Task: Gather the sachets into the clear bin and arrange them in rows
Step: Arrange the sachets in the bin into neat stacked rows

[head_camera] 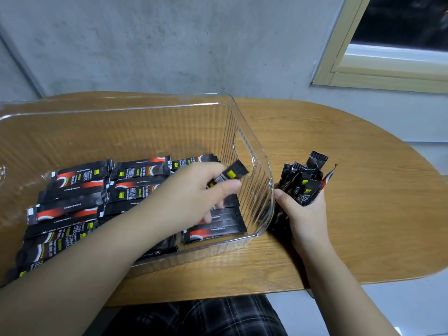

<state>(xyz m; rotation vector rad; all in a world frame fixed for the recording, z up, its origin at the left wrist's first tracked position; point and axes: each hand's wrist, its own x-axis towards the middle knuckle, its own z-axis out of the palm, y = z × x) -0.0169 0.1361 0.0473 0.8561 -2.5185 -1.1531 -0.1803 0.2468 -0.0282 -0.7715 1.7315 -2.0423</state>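
Left hand [194, 190] inside the clear bin [252, 132], fingers curled round one single sachet [232, 174], pinched between thumb and fingertips, far end sticking out past the fingertips toward the handle cut-out in the right wall. Right hand [303, 209] outside the bin, just beside that same wall, resting on the wooden table [363, 190], fingers clenched round a bundle of sachets [303, 183] standing fanned upward from the fist.

Below and behind the left fingers: rows of sachets [80, 190] already lying flat on the bin floor, running left to right, two columns clear on the left, a third column partly begun under the palm.

Possible trouble from here, as a judgement only:
- Held sachet tilted, not parallel to the rows; released like this, likely to land crooked across the neighbours.
- Left forearm low over the near rows; a careless pull back could drag them out of line.
- Bundle loosely fanned above the right fingers; a weaker grip could let some slide out on the table.
- Sachets look thin and slippery, so easy to shift each other when a new one is pushed in.

Hard to make out:
- Third column under the left palm mostly covered, number of sachets there not countable.
- Near-left rows seen through the ribbed wall, distorted, and cut by the picture edge.
- Left end of the bin out of view.
- Lower part of the bundle hidden in the right fist.
- Left fingertips blurred.
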